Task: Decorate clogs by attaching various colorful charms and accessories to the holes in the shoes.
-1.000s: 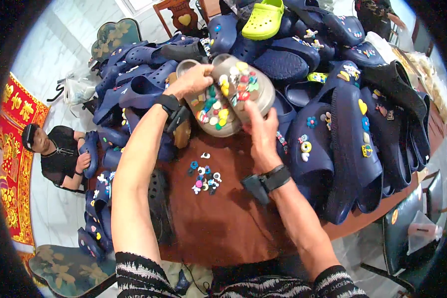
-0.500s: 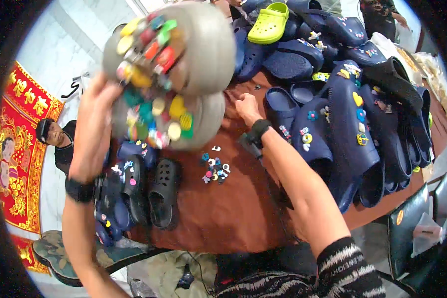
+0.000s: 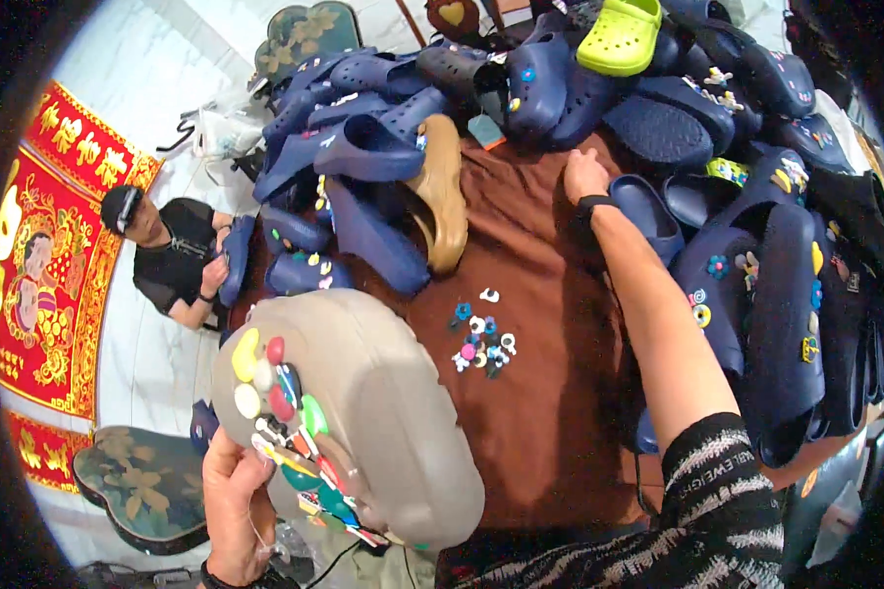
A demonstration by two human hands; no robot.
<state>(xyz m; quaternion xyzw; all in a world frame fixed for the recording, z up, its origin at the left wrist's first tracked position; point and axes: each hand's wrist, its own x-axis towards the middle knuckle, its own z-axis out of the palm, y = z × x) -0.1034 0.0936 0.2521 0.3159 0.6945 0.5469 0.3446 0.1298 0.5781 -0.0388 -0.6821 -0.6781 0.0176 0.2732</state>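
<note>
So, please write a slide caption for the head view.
Left hand holding charm-covered grey clogs, right hand beside navy clogs on brown cloth.

You have one lime clog (image 3: 619,39), one tan clog (image 3: 444,187) and at least one grey clog (image 3: 388,422), plus well over a dozen navy clogs (image 3: 368,149) — overlapping too much to tally. You also have two floral seats (image 3: 142,486), one co-worker (image 3: 172,260) — and about a dozen loose charms (image 3: 469,350).

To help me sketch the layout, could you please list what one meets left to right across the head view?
Red banner, grey clog in the left hand, loose charms, right hand, navy clogs along the right side.
</note>
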